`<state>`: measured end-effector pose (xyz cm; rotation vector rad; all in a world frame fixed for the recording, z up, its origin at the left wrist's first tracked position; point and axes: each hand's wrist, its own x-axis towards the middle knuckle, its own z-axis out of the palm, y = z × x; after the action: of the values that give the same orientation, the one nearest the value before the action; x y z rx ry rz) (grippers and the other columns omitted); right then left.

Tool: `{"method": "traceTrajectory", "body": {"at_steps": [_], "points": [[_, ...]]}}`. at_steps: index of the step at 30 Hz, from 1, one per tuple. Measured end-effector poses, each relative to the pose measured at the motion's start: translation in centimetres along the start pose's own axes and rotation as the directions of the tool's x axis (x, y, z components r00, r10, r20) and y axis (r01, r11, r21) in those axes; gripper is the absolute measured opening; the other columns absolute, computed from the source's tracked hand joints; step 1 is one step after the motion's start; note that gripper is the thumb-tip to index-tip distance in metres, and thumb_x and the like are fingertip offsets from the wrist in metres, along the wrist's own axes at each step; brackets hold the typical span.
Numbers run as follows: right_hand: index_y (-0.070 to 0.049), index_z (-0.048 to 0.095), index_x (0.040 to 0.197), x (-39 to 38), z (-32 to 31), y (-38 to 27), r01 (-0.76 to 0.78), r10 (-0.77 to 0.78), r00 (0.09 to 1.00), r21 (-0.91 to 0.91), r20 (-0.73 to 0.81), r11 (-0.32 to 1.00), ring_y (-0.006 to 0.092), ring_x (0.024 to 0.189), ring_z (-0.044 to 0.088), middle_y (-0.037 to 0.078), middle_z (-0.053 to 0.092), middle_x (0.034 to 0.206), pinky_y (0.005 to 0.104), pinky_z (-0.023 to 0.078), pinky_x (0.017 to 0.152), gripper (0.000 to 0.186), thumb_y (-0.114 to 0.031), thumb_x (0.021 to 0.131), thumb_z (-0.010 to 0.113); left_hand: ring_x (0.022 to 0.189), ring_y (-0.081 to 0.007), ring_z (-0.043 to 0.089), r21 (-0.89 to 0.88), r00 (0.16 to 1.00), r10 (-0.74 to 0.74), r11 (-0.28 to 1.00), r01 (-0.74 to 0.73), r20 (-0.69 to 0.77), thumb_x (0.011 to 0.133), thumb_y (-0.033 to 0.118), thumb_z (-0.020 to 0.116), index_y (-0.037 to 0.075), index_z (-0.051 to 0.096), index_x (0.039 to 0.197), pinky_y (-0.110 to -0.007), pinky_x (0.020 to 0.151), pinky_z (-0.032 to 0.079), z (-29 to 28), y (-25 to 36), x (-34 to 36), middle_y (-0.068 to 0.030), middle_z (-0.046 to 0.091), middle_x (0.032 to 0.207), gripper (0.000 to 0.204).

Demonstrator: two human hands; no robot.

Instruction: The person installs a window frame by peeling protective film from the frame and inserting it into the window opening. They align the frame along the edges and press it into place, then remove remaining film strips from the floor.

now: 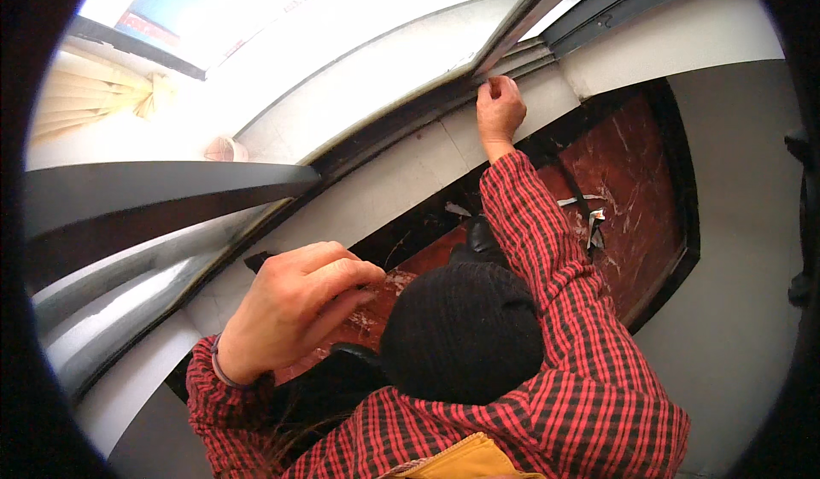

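Observation:
My right hand [501, 110] is stretched out ahead to the window track [528, 59], at the foot of the upright sash frame [534, 14]. Its fingers are curled together in a pinch; whatever they hold, if anything, is too small or hidden to make out. Back at the left, my left hand [295, 304] hovers over the floor beside the sill. Its fingers are half bent, with a gap from the thumb, and nothing shows between them. Both sleeves are red and black checked, and a thin band circles my left wrist.
A pale tiled sill [401, 176] runs diagonally along the window. Dark grey frame bars [171, 197] stand at the left. Below lies a red marbled floor [641, 180] with a black border, a dark strap and a small white scrap [595, 217]. A yellow curtain [94, 90] hangs beyond.

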<state>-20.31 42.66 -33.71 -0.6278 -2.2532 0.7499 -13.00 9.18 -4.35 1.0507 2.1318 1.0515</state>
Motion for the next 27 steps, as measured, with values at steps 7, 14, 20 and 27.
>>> {"method": "traceTrajectory", "body": {"at_steps": [7,14,20,27], "points": [[-0.011,0.068,0.091,0.1,-0.8,-0.7,0.169,-0.132,0.980,-0.276,0.151,0.946,0.0298,0.089,0.064,0.005,0.065,0.089,0.0450,0.053,0.072,0.012,-0.021,0.085,0.069,0.077,-0.0303,0.067,0.014,1.000,0.026,1.000,-0.026,-0.008,0.081,0.001,0.072,0.002,0.068,0.103,-0.037,0.067,0.053,0.4,0.3,0.2,-0.0133,0.066,0.087,0.023],[-0.010,0.065,0.086,0.6,-0.6,-1.2,0.270,-0.225,0.959,-0.326,0.169,0.906,0.0293,0.089,0.064,0.005,0.065,0.088,0.0453,0.055,0.069,0.009,-0.017,0.082,0.069,0.081,-0.0318,0.065,0.007,1.000,0.004,1.000,-0.004,0.014,0.085,0.008,0.068,0.005,0.066,0.106,-0.039,0.071,0.053,0.3,0.3,0.3,-0.0118,0.064,0.091,0.021],[-0.009,0.063,0.083,0.5,0.3,-0.6,0.237,-0.216,0.970,-0.246,0.109,0.940,0.0308,0.087,0.064,0.007,0.064,0.085,0.0462,0.054,0.070,0.008,-0.012,0.079,0.068,0.079,-0.0312,0.066,0.004,1.000,0.003,1.000,-0.003,0.021,0.084,0.006,0.069,0.004,0.067,0.105,-0.038,0.069,0.053,0.9,0.1,0.6,-0.0121,0.065,0.089,0.022],[-0.008,0.062,0.081,0.9,0.8,-0.1,0.168,-0.158,0.985,-0.169,0.073,0.971,0.0339,0.082,0.064,0.010,0.064,0.083,0.0471,0.053,0.071,0.007,-0.011,0.076,0.067,0.078,-0.0301,0.066,0.008,1.000,0.003,1.000,-0.003,-0.003,0.080,0.000,0.072,0.002,0.068,0.104,-0.037,0.067,0.053,1.9,0.2,0.4,-0.0132,0.066,0.087,0.024]]}}
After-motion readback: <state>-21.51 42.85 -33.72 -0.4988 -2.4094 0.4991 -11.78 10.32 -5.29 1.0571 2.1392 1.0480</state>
